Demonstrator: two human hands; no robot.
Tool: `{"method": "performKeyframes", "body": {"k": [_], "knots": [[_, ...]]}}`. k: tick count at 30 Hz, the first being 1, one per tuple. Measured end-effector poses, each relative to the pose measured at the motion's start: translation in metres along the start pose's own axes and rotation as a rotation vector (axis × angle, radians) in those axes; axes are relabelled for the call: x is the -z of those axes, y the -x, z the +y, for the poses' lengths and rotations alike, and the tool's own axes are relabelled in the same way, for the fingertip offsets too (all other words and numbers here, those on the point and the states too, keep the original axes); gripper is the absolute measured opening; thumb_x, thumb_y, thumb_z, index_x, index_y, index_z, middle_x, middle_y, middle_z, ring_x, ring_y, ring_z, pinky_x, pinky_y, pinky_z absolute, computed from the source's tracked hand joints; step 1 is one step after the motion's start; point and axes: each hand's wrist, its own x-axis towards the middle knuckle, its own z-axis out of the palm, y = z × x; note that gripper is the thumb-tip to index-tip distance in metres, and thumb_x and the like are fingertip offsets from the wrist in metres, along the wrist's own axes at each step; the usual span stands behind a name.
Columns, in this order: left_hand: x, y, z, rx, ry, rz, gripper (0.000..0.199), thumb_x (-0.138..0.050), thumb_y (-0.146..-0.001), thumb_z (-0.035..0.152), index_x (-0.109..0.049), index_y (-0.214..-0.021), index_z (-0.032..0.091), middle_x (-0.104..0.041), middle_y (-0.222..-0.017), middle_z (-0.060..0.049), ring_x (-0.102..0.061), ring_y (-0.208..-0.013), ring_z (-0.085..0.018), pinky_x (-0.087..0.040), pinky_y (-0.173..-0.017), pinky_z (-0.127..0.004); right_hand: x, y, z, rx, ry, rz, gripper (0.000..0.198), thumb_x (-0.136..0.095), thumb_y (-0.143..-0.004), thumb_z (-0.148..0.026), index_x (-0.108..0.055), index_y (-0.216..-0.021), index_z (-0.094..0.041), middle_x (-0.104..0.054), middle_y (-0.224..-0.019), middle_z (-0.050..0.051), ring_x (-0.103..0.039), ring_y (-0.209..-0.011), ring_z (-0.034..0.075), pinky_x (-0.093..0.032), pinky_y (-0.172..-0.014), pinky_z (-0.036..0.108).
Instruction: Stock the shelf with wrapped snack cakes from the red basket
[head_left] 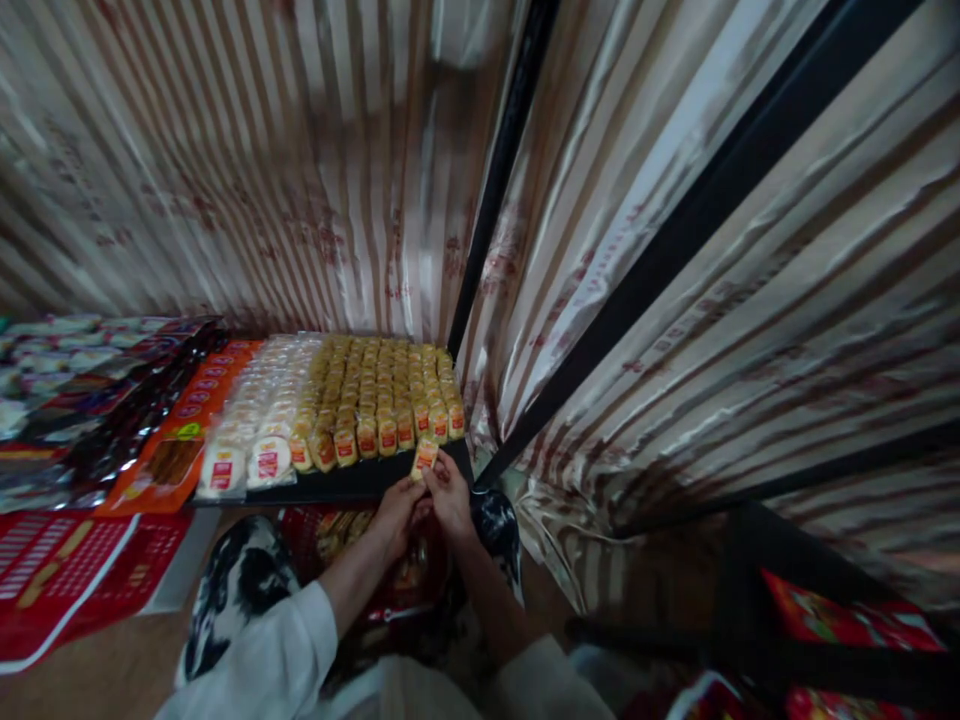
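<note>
Between the fingers of both hands is a small yellow wrapped snack packet [424, 456] with a red label, held upright just in front of the shelf. My left hand [400, 512] pinches its lower left side. My right hand [448, 492] grips it from the right. Close behind stand rows of matching yellow snack packets [367, 400], packed tightly on the black shelf [337, 487]. To their left, clear-wrapped round white snacks [271, 460] with red labels lie in two rows. Below my hands, a red bag [427, 575] sits between my knees with more yellow packets inside.
An orange snack bag [176, 450] and dark glossy packages [142, 420] fill the shelf's left part. Striped plastic sheeting [337, 180] hangs behind, crossed by black poles [502, 180]. A red printed carton [82, 580] is below left; red packages [847, 610] lie at lower right.
</note>
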Motion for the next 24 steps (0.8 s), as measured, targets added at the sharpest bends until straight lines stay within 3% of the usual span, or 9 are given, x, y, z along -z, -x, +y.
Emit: {"method": "performKeyframes", "body": {"k": [7,14,18,24], "knots": [[0.001,-0.004,0.013,-0.050,-0.195,0.112,0.009,-0.049,-0.084,0.010,-0.057,-0.087,0.012,-0.064,-0.068,-0.001,-0.060,-0.049,-0.008,-0.041,-0.045,-0.016,0.006,-0.030,0.003,0.214,0.351,0.128,0.040,-0.057,-0.072,-0.031,-0.062,-0.111,-0.020,-0.059,-0.103,0.009,-0.058,-0.088,0.019,-0.049,-0.082,0.034],[-0.001,-0.010,0.023,-0.131,-0.237,0.070,0.013,-0.051,-0.079,0.010,-0.061,-0.087,0.014,-0.066,-0.080,-0.003,-0.059,-0.053,-0.006,-0.041,-0.044,-0.015,0.001,-0.034,0.010,0.303,0.485,0.067,0.041,-0.050,-0.078,-0.029,-0.060,-0.116,-0.021,-0.056,-0.101,0.010,-0.057,-0.087,0.020,-0.048,-0.082,0.034],[-0.004,-0.013,0.022,-0.167,-0.235,0.024,0.022,-0.059,-0.074,0.018,-0.064,-0.095,0.017,-0.066,-0.090,-0.004,-0.058,-0.059,-0.006,-0.043,-0.047,-0.014,0.000,-0.035,0.009,0.353,0.548,0.100,0.038,-0.049,-0.079,-0.029,-0.058,-0.116,-0.021,-0.058,-0.104,0.009,-0.055,-0.094,0.022,-0.044,-0.088,0.037],[-0.004,-0.021,0.016,-0.230,-0.246,-0.011,0.032,-0.060,-0.072,0.023,-0.062,-0.104,0.018,-0.065,-0.094,-0.004,-0.060,-0.069,-0.010,-0.045,-0.050,-0.016,-0.001,-0.039,0.008,0.367,0.629,0.155,0.022,-0.051,-0.078,-0.029,-0.057,-0.097,-0.020,-0.060,-0.092,0.009,-0.053,-0.088,0.023,-0.045,-0.081,0.038]]}}
